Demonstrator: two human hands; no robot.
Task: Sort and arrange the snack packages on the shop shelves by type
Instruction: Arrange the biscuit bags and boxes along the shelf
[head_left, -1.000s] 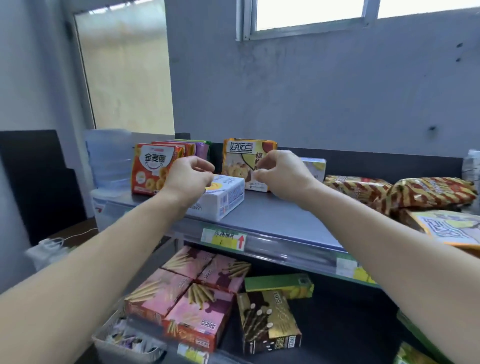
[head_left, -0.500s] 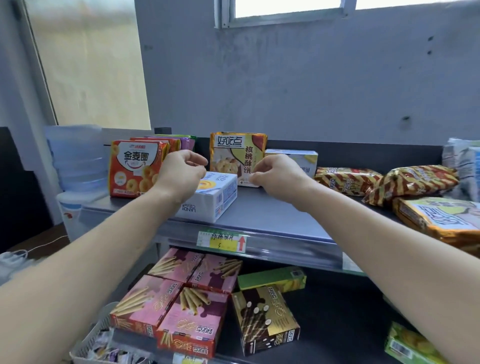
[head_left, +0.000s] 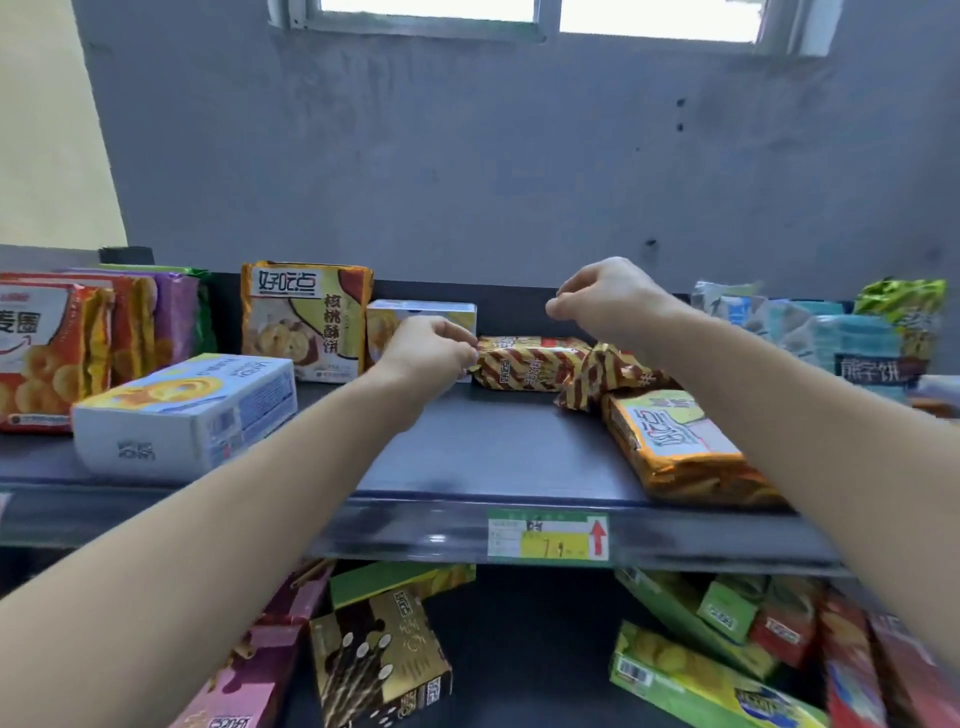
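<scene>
Centrally, crinkly striped foil pack (head_left: 530, 361).

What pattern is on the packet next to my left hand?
The packet has red and gold zigzag stripes; head view.

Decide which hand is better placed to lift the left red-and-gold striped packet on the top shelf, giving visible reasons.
Left, probably. The left hand has its fingers at the left end of the striped packet, at shelf height; the right hand hovers higher, curled, holding nothing.
</scene>
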